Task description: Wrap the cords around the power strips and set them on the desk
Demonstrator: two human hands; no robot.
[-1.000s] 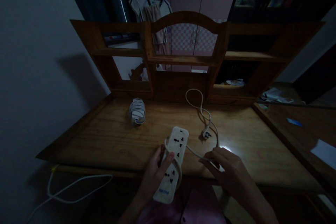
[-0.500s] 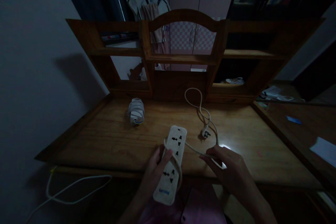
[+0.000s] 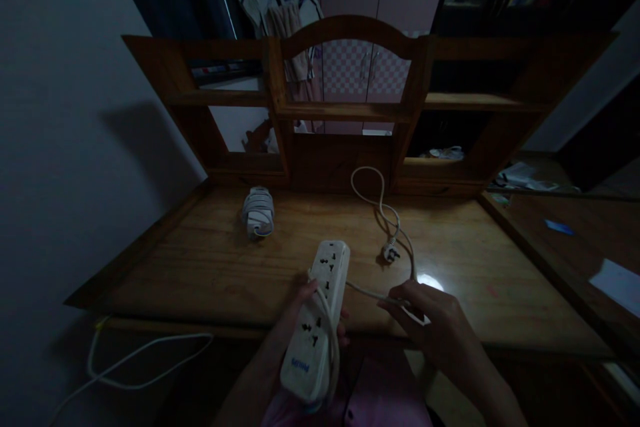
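A white power strip (image 3: 303,340) with several sockets is gripped in my left hand (image 3: 287,323), tilted over the desk's front edge. My left thumb presses a loop of its white cord (image 3: 332,330) against the socket face, and fingertips show on the strip's right side. To the right, my right hand (image 3: 440,320) pinches the cord between thumb and fingers, with one stretch running from there to the strip. The rest of the cord lies in a loose loop on the desk, ending at a plug (image 3: 391,252) whose pins show.
Back left on the wooden desk (image 3: 200,267) sits a second strip wrapped in its grey cord (image 3: 259,212). A wooden shelf unit (image 3: 345,110) stands along the far edge. Another white cable (image 3: 145,347) hangs at lower left. Paper (image 3: 617,287) lies at far right.
The power strip has shifted a little left and rolled, so its right side now shows. My left fingertips have come into view beneath it. My right hand has barely moved.
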